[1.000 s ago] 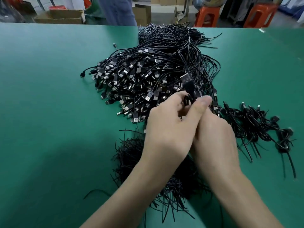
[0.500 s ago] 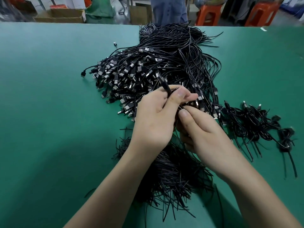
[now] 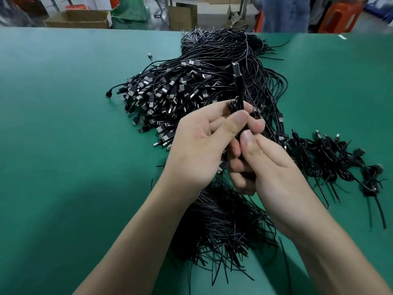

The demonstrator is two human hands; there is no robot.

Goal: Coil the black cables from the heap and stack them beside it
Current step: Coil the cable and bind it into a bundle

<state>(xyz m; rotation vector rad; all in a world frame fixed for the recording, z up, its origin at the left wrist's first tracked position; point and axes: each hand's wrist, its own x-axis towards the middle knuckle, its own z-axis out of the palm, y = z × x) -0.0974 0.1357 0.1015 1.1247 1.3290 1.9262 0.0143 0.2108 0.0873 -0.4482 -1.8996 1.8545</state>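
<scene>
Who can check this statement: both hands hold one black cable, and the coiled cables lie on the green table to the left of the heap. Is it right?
Not quite. The head view shows the coiled cables right of the heap, not left. The left hand and right hand do hold one black cable.

Most of the thin black cable (image 3: pixel 237 86) is hidden between the left hand (image 3: pixel 200 145) and the right hand (image 3: pixel 265 165). Only its plug end and one small loop show above the thumbs, so its turns cannot be counted. The hands also cover the near edge of the big heap of black plug-ended cables (image 3: pixel 191 81). Both forearms, cut off by the bottom edge, hide part of the tangle of loose black strands (image 3: pixel 223 226). The stack of coiled black cables (image 3: pixel 331 158) at the right is smeared and its count is unclear. Beyond the green table (image 3: pixel 63 124), the orange plastic stool (image 3: pixel 340 15) and a person's blue garment (image 3: pixel 285 13) are blurred and cropped at the top.
</scene>
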